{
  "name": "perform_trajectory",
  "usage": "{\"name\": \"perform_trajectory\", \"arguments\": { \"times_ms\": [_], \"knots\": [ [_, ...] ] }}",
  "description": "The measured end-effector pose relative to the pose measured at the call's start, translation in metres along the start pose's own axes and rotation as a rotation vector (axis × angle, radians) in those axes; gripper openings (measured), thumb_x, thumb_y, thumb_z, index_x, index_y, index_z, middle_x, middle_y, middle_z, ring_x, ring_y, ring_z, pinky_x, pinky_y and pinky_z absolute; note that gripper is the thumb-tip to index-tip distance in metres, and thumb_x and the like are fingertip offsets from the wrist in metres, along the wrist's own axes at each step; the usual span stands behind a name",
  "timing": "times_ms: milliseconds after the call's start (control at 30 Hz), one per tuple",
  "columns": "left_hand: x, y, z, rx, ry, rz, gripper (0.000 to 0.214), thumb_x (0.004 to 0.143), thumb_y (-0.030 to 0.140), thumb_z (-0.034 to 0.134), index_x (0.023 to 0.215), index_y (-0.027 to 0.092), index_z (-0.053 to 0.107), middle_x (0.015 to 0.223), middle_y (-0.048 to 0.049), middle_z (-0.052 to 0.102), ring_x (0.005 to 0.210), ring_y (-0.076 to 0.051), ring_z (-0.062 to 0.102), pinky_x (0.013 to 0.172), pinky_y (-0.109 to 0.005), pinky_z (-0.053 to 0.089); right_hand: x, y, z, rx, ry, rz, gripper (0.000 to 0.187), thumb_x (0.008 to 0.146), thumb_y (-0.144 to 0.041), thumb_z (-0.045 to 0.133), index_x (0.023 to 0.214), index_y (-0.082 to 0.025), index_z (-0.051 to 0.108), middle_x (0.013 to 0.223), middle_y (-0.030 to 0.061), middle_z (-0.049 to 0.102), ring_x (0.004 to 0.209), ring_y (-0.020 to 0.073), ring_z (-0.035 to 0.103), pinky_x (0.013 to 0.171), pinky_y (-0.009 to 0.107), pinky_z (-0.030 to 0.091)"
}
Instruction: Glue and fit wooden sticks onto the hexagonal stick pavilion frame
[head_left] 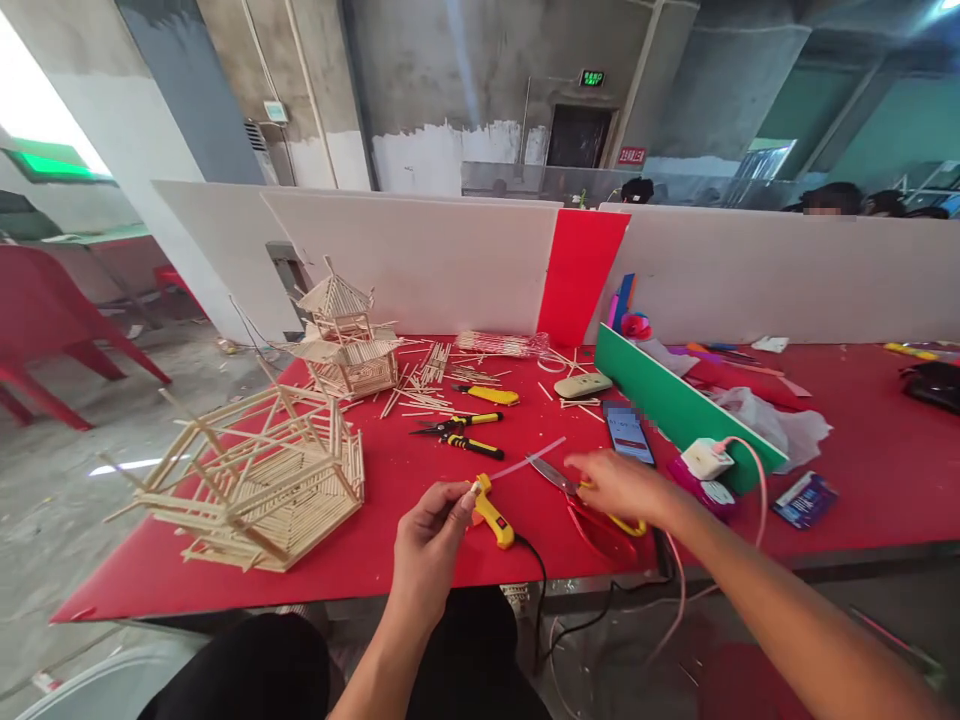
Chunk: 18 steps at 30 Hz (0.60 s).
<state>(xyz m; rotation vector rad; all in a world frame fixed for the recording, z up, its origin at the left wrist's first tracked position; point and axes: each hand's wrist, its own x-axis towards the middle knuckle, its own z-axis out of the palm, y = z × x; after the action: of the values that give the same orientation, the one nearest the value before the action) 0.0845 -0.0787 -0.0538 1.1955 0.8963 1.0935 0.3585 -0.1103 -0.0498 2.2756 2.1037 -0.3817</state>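
The left hand [431, 535] and the right hand [626, 487] are bare. The left arm [386, 650] and the right arm [772, 580] are bare too, as far up as they show. The pants [232, 680] are black. Their cloth looks plain and dark all over, and it bends round at the knees [292, 640]. It is too dark to make out any seams.

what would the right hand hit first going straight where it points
Probably the translucent stick beside the scissors, though how high the right hand sits is unclear; it might pass above.
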Motion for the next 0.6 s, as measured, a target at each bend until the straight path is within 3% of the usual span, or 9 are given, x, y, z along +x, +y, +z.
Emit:
{"name": "perform_trajectory", "arguments": {
  "times_ms": [100,200,267,400,600],
  "knots": [
    [-0.008,-0.001,0.013,-0.083,-0.040,-0.020,0.032,0.072,0.045,0.081,0.079,0.015,0.073,0.062,0.0010,0.057,0.057,-0.010,0.047,0.054,-0.021,0.039,-0.042,0.003,0.037,-0.076,-0.012,0.097,0.066,0.075,-0.010,0.057,0.141,-0.019,0.054,0.124,0.0161,0.066,0.111,0.0294,0.064,0.085,0.033,0.046],
    [-0.017,0.001,0.014,-0.134,-0.046,0.003,0.032,0.072,0.044,0.081,0.082,0.015,0.073,0.067,-0.0004,0.061,0.060,-0.011,0.052,0.058,-0.023,0.043,-0.050,0.007,0.058,-0.140,0.008,0.154,0.078,0.076,-0.007,0.051,0.152,-0.016,0.038,0.125,0.0195,0.063,0.116,0.0301,0.062,0.090,0.036,0.045],
    [-0.022,0.005,0.007,-0.126,-0.032,0.042,0.030,0.073,0.042,0.081,0.083,0.015,0.073,0.068,-0.0007,0.062,0.060,-0.011,0.052,0.059,-0.023,0.043,-0.049,0.012,0.062,-0.149,-0.003,0.168,0.082,0.074,-0.009,0.053,0.153,-0.016,0.036,0.122,0.0198,0.066,0.111,0.0313,0.065,0.087,0.037,0.046],
    [-0.033,0.015,-0.013,-0.092,0.054,0.108,0.027,0.073,0.040,0.082,0.081,0.016,0.073,0.068,0.0001,0.061,0.059,-0.010,0.047,0.057,-0.022,0.040,-0.056,0.028,0.064,-0.117,-0.032,0.207,0.074,0.076,-0.017,0.053,0.150,-0.018,0.044,0.128,0.0200,0.066,0.114,0.0352,0.065,0.090,0.043,0.047],
    [-0.042,0.023,-0.029,-0.075,0.116,0.144,0.029,0.073,0.043,0.081,0.081,0.015,0.075,0.067,-0.0002,0.059,0.060,-0.010,0.044,0.056,-0.022,0.038,-0.091,0.062,0.067,-0.066,0.030,0.267,0.048,0.085,-0.038,0.049,0.130,-0.033,0.064,0.118,0.0146,0.073,0.108,0.0378,0.069,0.086,0.049,0.049]
  ]
}}
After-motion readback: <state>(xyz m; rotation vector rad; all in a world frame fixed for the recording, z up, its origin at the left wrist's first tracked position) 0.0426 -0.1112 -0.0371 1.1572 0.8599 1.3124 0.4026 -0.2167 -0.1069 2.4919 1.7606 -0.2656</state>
